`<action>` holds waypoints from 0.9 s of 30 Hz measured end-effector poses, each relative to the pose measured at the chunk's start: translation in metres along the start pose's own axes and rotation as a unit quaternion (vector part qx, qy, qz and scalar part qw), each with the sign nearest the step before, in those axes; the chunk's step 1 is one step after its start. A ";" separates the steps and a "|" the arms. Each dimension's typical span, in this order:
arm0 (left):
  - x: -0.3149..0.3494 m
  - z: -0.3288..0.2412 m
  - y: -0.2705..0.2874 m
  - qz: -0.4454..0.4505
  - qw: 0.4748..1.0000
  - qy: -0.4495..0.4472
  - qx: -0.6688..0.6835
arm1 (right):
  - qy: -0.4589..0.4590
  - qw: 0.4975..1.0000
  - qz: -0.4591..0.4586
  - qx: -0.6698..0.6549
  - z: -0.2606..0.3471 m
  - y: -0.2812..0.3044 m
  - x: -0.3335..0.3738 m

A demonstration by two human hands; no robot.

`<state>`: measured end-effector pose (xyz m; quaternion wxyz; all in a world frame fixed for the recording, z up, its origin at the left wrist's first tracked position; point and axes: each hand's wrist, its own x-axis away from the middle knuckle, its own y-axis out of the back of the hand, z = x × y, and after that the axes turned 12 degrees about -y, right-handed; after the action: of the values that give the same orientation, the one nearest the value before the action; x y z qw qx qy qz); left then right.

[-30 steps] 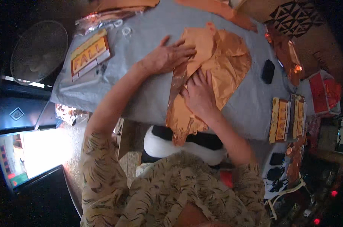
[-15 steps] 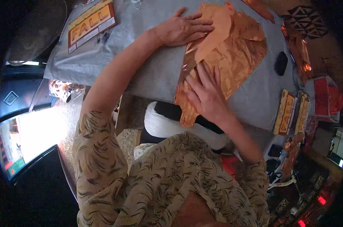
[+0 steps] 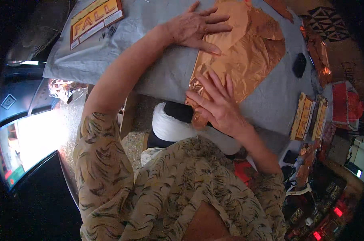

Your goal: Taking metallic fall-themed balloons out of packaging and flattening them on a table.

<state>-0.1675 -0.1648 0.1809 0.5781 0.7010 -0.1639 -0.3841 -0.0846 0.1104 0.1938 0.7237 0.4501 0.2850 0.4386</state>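
Note:
A large crinkled sheet of copper-coloured foil (image 3: 258,56) lies slantwise on the grey-covered table (image 3: 158,76), its narrow near end hanging over the front edge. My left hand (image 3: 194,30) rests flat on the sheet's left border, fingers spread and pointing right. Nearer to me, my right hand (image 3: 218,102) lies with fingers apart on the narrow lower part of the foil. Neither hand grips anything. What lies beneath the foil is hidden.
A printed card packet (image 3: 95,22) lies at the far left. On the right are a black lump (image 3: 298,65), more printed packets (image 3: 302,116) and a rolled shiny copper strip (image 3: 320,56). Below the table edge sits a white wrapped bundle (image 3: 166,124). A bright screen (image 3: 41,132) stands at left.
My left hand has spread its thumb and shifted slightly right and nearer. My right hand's fingers have spread apart. The foil's hanging end sits a little higher.

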 end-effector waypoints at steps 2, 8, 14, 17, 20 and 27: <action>-0.019 -0.008 0.018 0.124 0.992 0.037 -0.001 | -0.002 1.000 0.005 -0.004 -0.006 0.007 0.005; -0.017 -0.003 0.015 0.121 0.992 0.034 -0.010 | -0.024 0.996 -0.081 -0.003 -0.015 0.039 -0.023; -0.001 0.003 -0.018 0.028 0.994 0.030 -0.105 | 0.023 0.996 -0.054 0.071 -0.028 0.020 -0.031; -0.005 0.003 -0.016 0.009 0.994 0.018 -0.106 | 0.034 0.995 -0.055 0.081 -0.028 0.018 -0.024; -0.017 -0.003 -0.006 0.061 0.996 0.030 -0.065 | 0.041 0.992 -0.076 0.089 -0.034 0.017 -0.017; -0.022 -0.016 -0.008 0.041 0.992 0.097 -0.069 | 0.069 0.988 -0.120 0.068 -0.038 0.009 -0.020</action>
<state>-0.1718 -0.1365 0.1816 0.6535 0.6859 -0.1087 -0.3011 -0.1275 0.1100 0.1858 0.7174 0.4299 0.4151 0.3580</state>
